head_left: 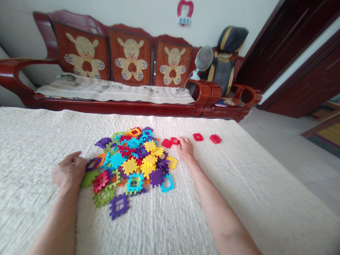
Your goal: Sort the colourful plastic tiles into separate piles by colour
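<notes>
A heap of colourful plastic interlocking building tiles (pixel 130 165) with notched edges lies between my hands. My right hand (pixel 185 149) is beyond the heap's right side, its fingers closed on the edge of a red window tile (pixel 174 141). Touching that tile or just beside it is a solid red tile (pixel 166 143). My left hand (pixel 68 170) rests at the heap's left edge, fingers loosely bent, with a gap between thumb and index finger and nothing visible in it. Nearest to it are a purple frame tile (pixel 92 164) and a green tile (pixel 89 179).
Further right lie a red tile (pixel 198 137) and a small stack of red tiles (pixel 215 139). A cream quilted cover (pixel 239 198) spreads under everything. Behind it stand a wooden sofa (pixel 119 106) with bear cushions and a clip-on fan (pixel 204 58).
</notes>
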Demonstrator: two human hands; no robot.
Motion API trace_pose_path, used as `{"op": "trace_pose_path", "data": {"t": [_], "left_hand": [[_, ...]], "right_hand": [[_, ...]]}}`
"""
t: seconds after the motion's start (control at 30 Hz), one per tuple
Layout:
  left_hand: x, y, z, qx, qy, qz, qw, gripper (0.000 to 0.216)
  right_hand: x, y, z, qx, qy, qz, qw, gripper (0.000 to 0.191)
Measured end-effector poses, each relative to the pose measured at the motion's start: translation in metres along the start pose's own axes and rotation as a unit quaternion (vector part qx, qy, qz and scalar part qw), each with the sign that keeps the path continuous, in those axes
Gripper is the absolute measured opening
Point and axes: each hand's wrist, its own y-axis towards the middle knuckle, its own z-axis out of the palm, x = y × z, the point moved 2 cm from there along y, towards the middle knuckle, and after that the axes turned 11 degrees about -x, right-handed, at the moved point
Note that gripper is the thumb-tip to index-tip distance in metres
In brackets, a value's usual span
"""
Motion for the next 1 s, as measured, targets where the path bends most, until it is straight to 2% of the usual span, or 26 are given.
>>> {"op": "trace_pose_path", "data": {"t": [0.17,0.27,0.43,0.57,0.7,0.8,0.9,1.0], "left_hand": [[0.000,0.000,-0.001,-0.002,0.000,-0.005,1.000,0.048],[-0.001,0.000,-0.001,0.000,-0.003,-0.006,1.000,0.048],[-0.003,-0.001,-0.003,0.002,0.004,0.000,1.000,0.047],[-0.004,-0.001,-0.005,0.008,0.016,-0.007,1.000,0.049],[-0.004,-0.001,-0.005,0.007,0.016,-0.012,1.000,0.050],[-0.006,-0.002,-0.006,0.010,0.017,-0.018,1.000,0.052],[-0.008,-0.003,-0.007,0.010,0.021,-0.020,1.000,0.053],[-0.008,-0.003,-0.009,0.010,0.025,-0.019,0.999,0.055]], "right_hand": [[0.002,0.002,0.001,-0.039,-0.004,0.037,0.999,0.039],[0.007,0.001,0.000,-0.033,-0.017,0.024,0.999,0.049],[0.003,0.000,-0.002,-0.012,0.036,-0.011,0.999,0.046],[-0.002,0.002,-0.004,-0.037,0.073,-0.036,0.996,0.051],[0.001,0.001,-0.008,-0.079,0.024,0.038,0.996,0.057],[0.007,-0.002,-0.008,-0.066,-0.040,0.094,0.993,0.065],[0.011,-0.003,-0.006,-0.032,-0.067,0.091,0.993,0.065],[0.010,-0.002,-0.005,-0.029,-0.060,0.074,0.995,0.054]]}}
